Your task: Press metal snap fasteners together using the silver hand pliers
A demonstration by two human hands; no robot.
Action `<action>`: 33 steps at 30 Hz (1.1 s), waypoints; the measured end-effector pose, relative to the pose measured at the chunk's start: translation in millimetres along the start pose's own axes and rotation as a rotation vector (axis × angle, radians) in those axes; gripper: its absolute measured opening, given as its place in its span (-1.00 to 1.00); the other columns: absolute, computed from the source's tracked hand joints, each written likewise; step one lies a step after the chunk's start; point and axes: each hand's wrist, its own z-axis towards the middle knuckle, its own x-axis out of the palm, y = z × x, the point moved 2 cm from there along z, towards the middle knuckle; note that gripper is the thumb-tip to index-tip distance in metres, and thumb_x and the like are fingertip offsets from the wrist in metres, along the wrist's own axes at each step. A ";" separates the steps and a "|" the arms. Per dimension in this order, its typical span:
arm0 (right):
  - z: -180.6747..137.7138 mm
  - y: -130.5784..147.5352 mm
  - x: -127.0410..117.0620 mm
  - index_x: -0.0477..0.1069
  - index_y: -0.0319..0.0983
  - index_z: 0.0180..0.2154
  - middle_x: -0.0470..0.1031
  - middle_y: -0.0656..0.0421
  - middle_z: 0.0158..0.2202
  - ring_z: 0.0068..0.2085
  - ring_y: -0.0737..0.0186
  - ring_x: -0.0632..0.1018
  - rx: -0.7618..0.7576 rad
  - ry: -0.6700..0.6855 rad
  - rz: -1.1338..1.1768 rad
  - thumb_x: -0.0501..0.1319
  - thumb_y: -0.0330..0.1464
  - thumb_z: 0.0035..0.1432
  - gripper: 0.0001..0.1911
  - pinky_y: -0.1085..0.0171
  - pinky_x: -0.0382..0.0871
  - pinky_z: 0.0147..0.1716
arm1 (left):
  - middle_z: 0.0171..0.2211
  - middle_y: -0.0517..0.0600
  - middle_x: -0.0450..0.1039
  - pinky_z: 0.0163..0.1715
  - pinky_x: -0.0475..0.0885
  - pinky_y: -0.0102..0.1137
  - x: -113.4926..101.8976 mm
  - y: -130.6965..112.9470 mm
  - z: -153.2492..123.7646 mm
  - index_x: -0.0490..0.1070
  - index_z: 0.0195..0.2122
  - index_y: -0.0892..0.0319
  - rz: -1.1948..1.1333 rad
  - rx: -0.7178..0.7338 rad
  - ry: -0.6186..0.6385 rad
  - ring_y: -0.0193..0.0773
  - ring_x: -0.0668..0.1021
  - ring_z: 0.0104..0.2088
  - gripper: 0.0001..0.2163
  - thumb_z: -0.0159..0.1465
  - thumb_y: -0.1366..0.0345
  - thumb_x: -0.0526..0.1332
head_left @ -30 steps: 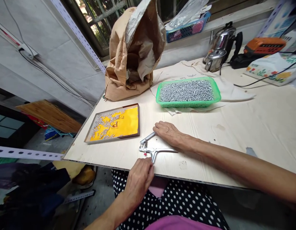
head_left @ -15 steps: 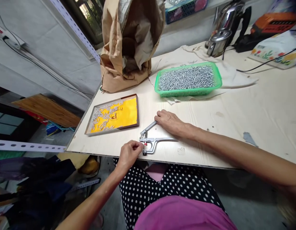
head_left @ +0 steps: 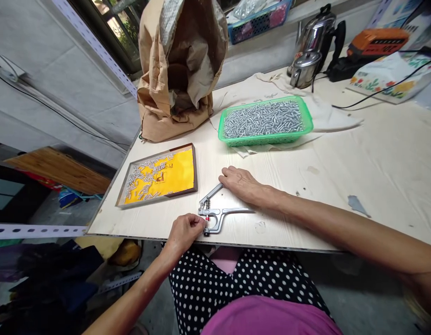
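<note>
Silver snap pliers (head_left: pixel 215 213) lie near the front edge of the pale wooden table (head_left: pixel 341 167), handles spread. My right hand (head_left: pixel 241 184) rests flat over the upper handle, fingers stretched out. My left hand (head_left: pixel 185 229) is pinched at the red-marked jaw of the pliers; whatever its fingertips hold is too small to make out. A brown-framed tray (head_left: pixel 158 176) with a yellow bottom and several small metal pieces lies to the left. A green basket (head_left: pixel 264 122) full of the same metal pieces stands behind.
A crumpled brown paper sack (head_left: pixel 180 70) stands at the back left. A steel kettle (head_left: pixel 309 46), an orange tool (head_left: pixel 376 42), a printed bag (head_left: pixel 390 74) with a black cable and a white cloth (head_left: pixel 327 116) lie at the back right. My lap is under the table edge.
My left hand rose from the table edge to the pliers' jaw and closed into a pinch. My right hand stayed on the handle. The view shifted slightly.
</note>
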 end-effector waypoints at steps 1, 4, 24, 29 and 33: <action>0.0 -1.3 1.8 0.34 -0.21 -0.26 0.38 0.01 -0.18 -0.17 0.05 0.33 -0.009 -0.011 -0.003 -0.01 -0.54 0.29 -0.79 0.17 0.18 -0.35 | -0.47 0.01 0.56 -0.39 0.31 -0.41 0.3 -0.1 0.6 0.53 -0.46 0.24 0.004 0.002 0.006 -0.18 0.55 -0.40 -0.68 0.05 0.06 0.17; 1.6 -5.7 7.8 0.33 -0.19 -0.26 0.37 0.02 -0.19 -0.18 0.04 0.33 -0.027 -0.026 -0.002 0.00 -0.50 0.31 -0.81 0.17 0.19 -0.36 | -0.51 -0.01 0.54 -0.44 0.28 -0.43 0.9 -0.5 2.0 0.53 -0.47 0.25 0.023 -0.001 0.020 -0.21 0.52 -0.45 -0.70 0.05 0.11 0.16; -75.6 37.2 -8.2 0.24 -0.22 -0.28 0.37 0.13 -0.24 -0.32 0.21 0.34 -0.163 0.105 0.235 -0.01 -0.64 0.24 -0.79 0.24 0.03 -0.46 | -0.50 -0.05 0.50 -0.44 0.24 -0.46 -2.4 -11.3 -5.8 0.48 -0.50 0.20 0.290 0.043 0.022 -0.26 0.50 -0.45 -0.87 0.13 0.34 0.17; -72.0 37.9 5.1 0.24 -0.22 -0.28 0.36 0.16 -0.29 -0.38 0.25 0.32 -0.101 0.059 0.165 -0.01 -0.60 0.25 -0.81 0.24 -0.11 -0.52 | -0.33 0.01 0.48 -0.35 0.31 -0.42 -3.6 -9.2 -17.5 0.47 -0.34 0.18 0.638 0.206 -0.101 -0.21 0.52 -0.32 -0.84 0.29 0.38 0.10; -73.2 36.7 9.2 0.24 -0.22 -0.29 0.35 0.17 -0.30 -0.39 0.26 0.32 -0.105 0.032 0.193 0.00 -0.58 0.25 -0.83 0.25 -0.09 -0.51 | -0.30 0.03 0.45 -0.29 0.38 -0.40 1.6 -4.1 -22.9 0.45 -0.17 0.17 0.719 0.381 -0.138 -0.21 0.50 -0.28 -0.83 0.35 0.39 0.07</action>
